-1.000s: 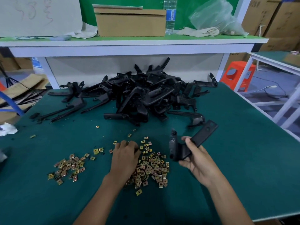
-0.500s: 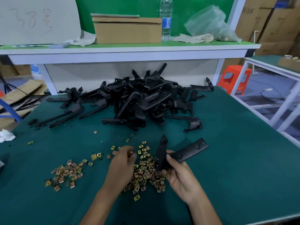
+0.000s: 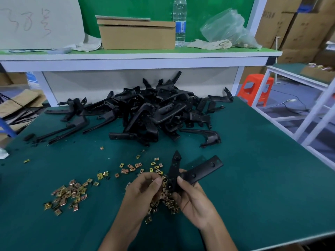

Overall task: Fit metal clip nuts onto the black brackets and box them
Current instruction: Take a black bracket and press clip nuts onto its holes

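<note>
My right hand [image 3: 194, 198] grips a black L-shaped bracket [image 3: 196, 172] by its bend, one arm pointing up, the other out to the right. Beside it my left hand [image 3: 143, 189] pinches a small brass-coloured clip nut [image 3: 164, 177] at the bracket's lower edge. Both hands hover over a heap of loose clip nuts [image 3: 168, 201] on the green table [image 3: 253, 187]. A second scatter of clip nuts [image 3: 68, 194] lies to the left. A big pile of black brackets [image 3: 148, 113] fills the far middle of the table.
A cardboard box [image 3: 137, 34], a water bottle [image 3: 179, 22], a plastic bag [image 3: 228, 28] and cloths sit on the raised shelf behind. An orange stool [image 3: 256, 89] and white frame tables stand to the right. Stray nuts dot the table between the piles.
My left hand lifted off the nut heap with a nut and came up to the bracket. My right hand brought the bracket leftward and closer, turning it upright.
</note>
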{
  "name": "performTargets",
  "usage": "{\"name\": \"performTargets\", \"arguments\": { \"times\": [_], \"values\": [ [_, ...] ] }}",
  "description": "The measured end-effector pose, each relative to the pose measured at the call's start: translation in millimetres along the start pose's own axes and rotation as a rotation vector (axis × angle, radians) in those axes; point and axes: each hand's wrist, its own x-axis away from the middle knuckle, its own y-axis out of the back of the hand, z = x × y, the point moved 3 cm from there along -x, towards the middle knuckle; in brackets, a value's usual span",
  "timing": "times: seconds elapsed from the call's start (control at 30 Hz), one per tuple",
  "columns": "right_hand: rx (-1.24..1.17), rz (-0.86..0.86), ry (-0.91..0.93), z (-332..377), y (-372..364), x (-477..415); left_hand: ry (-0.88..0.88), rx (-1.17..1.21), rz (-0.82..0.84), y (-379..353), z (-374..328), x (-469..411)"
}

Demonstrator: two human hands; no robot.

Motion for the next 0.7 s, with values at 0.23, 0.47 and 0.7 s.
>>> {"name": "performTargets", "arguments": {
  "times": [0.23, 0.47, 0.7],
  "values": [
    [0.080, 0.037, 0.009, -1, 1, 1, 0.036, 0.120, -0.035, -1, -9, 7],
    [0.027, 0.053, -0.003, -2, 1, 2, 0.033, 0.130, -0.041, -6, -10, 11],
    [0.054, 0.107, -0.011, -4, -1, 1, 0.038, 0.131, -0.051, -9, -6, 12]
  ]
}}
